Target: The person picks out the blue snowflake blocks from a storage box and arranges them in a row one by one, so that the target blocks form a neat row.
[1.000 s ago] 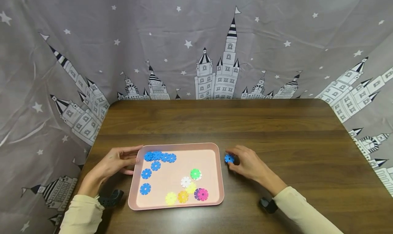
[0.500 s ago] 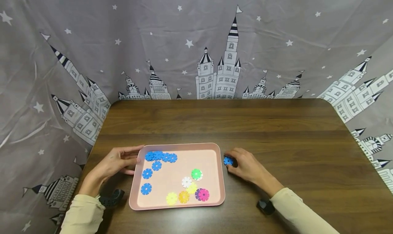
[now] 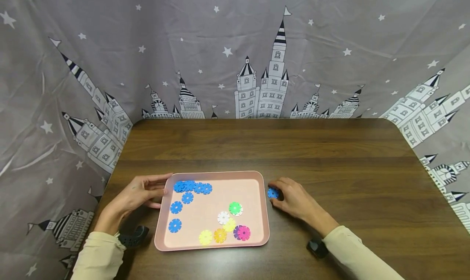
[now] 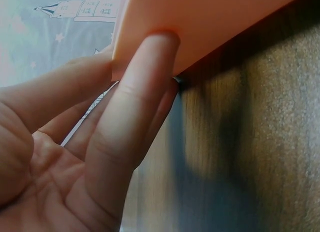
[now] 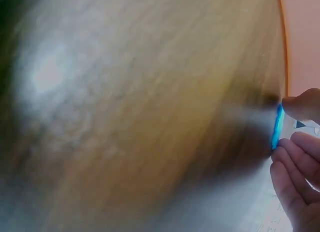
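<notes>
Item 1. Small blue plastic gear-shaped disc (image 3: 273, 193): off the tray, on the dark wooden table (image 3: 330, 157), just beside the tray's right rim. It is pinched at the fingertips of the right hand (image 3: 295, 199); the right wrist view shows it edge-on (image 5: 277, 126), standing upright between the thumb above and curled fingers (image 5: 292, 164) below, its flat faces turned sideways. The disc lies on the tray side of the hand, at the fingertips; the right hand is far the nearer of the two.

Item 2. Shallow pink plastic rectangular tray (image 3: 261, 178): left hand (image 3: 137, 195) at its left edge, thumb on the far corner, fingers straight and laid against the rim, as the left wrist view confirms (image 4: 145, 92). Nothing is clasped.

Item 3. Tray contents: blue discs (image 3: 192, 187) clustered at the far left corner, with more blue ones trailing down the left side; mixed-colour discs (image 3: 227, 225) (green, white, yellow, orange, pink) near the front.

Item 4. Change against earlier frames: the right hand and its disc have drawn slightly closer to the tray rim; left hand and tray unmoved.
</notes>
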Demonstrator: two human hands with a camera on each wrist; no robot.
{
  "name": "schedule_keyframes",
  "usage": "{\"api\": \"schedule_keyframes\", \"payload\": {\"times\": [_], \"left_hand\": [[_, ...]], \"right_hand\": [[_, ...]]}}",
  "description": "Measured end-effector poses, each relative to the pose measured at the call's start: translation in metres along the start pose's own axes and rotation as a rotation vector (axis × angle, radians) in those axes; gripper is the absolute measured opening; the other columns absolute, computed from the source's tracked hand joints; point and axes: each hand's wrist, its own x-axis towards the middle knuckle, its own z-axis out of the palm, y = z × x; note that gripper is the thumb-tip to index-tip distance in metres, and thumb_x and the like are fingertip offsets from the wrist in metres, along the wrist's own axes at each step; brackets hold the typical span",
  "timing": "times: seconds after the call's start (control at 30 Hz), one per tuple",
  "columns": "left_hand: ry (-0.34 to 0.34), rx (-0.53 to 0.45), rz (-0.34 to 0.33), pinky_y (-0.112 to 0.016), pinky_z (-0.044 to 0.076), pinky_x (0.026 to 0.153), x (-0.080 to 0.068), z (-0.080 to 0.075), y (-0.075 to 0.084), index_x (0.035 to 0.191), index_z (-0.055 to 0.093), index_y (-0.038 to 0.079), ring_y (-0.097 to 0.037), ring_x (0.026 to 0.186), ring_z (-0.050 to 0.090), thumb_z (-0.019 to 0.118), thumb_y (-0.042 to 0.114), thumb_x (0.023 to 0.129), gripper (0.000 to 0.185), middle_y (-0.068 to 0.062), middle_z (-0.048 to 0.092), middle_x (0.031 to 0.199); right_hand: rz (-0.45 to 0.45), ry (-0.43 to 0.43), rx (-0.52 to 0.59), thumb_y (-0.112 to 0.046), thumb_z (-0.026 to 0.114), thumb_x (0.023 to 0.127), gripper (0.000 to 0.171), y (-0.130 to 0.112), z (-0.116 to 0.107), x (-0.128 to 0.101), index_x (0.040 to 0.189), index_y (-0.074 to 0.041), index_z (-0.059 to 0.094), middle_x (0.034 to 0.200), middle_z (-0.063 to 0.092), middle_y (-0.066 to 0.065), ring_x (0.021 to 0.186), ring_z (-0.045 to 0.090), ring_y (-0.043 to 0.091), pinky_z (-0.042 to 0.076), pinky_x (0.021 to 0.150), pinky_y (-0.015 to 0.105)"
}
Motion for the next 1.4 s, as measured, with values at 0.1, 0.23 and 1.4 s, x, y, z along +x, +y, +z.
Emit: {"api": "schedule_keyframes", "payload": {"times": [0.1,0.23,1.4], "left_hand": [[-0.003,-0.002,0.002,-0.046,0.061,0.073,0.0,-0.001,0.0,0.146,0.037,-0.01,-0.031,0.111,0.062,0.066,0.0,0.092,0.062,-0.038,0.048,0.133],[-0.007,-0.007,0.012,-0.046,0.061,0.073,-0.001,-0.001,0.0,0.145,0.037,-0.011,-0.031,0.112,0.062,0.065,-0.001,0.092,0.061,-0.039,0.049,0.132],[-0.033,-0.065,0.023,-0.047,0.06,0.076,-0.001,-0.004,-0.003,0.146,0.036,-0.01,-0.033,0.112,0.062,0.063,-0.003,0.092,0.06,-0.038,0.047,0.134]], "right_hand": [[0.018,0.006,0.022,-0.011,0.082,0.076,0.039,0.0,-0.003,0.001,0.11,0.003,0.07,0.098,0.068,0.008,0.09,0.064,0.022,0.058,0.081,0.041],[0.058,0.021,0.085,-0.009,0.082,0.078,0.038,-0.001,-0.01,0.004,0.112,0.003,0.07,0.098,0.069,0.009,0.089,0.066,0.022,0.059,0.079,0.041],[0.169,-0.152,0.454,-0.017,0.083,0.08,0.045,-0.079,-0.003,0.082,0.121,-0.005,0.071,0.113,0.071,0.012,0.098,0.067,0.027,0.059,0.083,0.045]]}}
